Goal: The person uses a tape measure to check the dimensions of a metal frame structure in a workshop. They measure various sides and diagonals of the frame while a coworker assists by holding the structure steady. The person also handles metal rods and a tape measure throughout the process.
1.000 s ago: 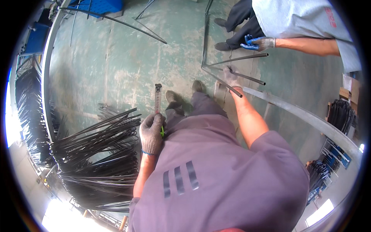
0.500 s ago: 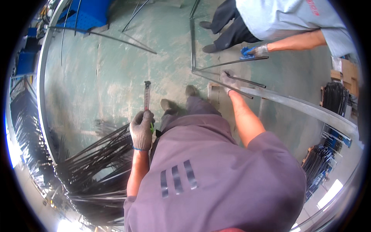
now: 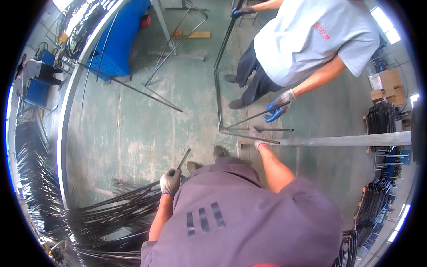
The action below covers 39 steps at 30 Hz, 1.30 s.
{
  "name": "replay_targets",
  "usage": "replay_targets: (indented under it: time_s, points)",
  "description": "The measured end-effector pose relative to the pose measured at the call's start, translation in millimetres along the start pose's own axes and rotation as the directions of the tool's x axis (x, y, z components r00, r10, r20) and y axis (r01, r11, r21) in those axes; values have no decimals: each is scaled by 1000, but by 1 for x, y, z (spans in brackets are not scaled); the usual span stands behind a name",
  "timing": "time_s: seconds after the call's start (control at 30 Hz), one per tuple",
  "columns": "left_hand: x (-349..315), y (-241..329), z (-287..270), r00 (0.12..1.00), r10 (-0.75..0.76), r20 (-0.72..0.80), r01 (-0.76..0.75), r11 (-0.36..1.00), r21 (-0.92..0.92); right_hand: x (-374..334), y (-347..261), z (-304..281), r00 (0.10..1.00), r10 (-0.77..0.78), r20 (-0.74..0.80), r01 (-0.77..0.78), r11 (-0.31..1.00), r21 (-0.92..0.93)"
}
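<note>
My left hand (image 3: 171, 181), in a pale knit glove, is closed around a tape measure whose blade (image 3: 183, 159) sticks out a short way over the floor. The case is hidden by my fingers. My gloved right hand (image 3: 258, 134) grips the bent black metal tubes (image 3: 217, 98) near their free ends. These tubes run away from me, bend at a corner and end in several prongs at the right. A co-worker's blue-palmed gloved hand (image 3: 278, 107) is at the upper prong, and their other gloved hand (image 3: 242, 11) is at the tubes' far end.
Black tubes (image 3: 115, 213) lie piled at my left. A grey metal rail (image 3: 342, 139) extends to the right. Another rail (image 3: 64, 133) runs along the left. Bent rods (image 3: 147, 95) project near a blue machine (image 3: 118, 44). The co-worker (image 3: 311, 40) stands ahead, right. Cartons (image 3: 389, 86) sit far right.
My view has tilted up, showing more of the far side. The co-worker's near hand has opened somewhat by the upper prong. The tape blade now slants to the right. Both my hands keep their grip.
</note>
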<state>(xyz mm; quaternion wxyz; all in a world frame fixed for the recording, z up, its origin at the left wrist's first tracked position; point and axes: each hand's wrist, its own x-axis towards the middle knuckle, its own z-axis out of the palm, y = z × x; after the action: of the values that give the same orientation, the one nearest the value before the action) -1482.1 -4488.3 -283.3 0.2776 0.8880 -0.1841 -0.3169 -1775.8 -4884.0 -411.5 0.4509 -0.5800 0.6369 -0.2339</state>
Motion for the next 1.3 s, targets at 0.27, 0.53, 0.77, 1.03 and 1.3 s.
replay_targets:
  time_s: [0.27,0.53,0.77,1.03,1.3]
  points:
    - [-3,-89,29,997,-70,37,67,996,65,0,-15,-2,1000,-26,4,26,994,-103]
    - [5,-97,33,999,-45,15,44,998,37,10,9,3,996,-74,-48,71,996,-54]
    - [0,-71,13,998,-55,24,54,998,25,-2,-26,-4,999,19,32,-17,997,-71]
    - [20,-82,23,997,-48,57,44,997,62,0,-8,-7,985,172,19,-173,973,156]
    - [27,-85,23,992,-56,111,45,994,104,33,55,-17,999,-35,-8,36,991,129]
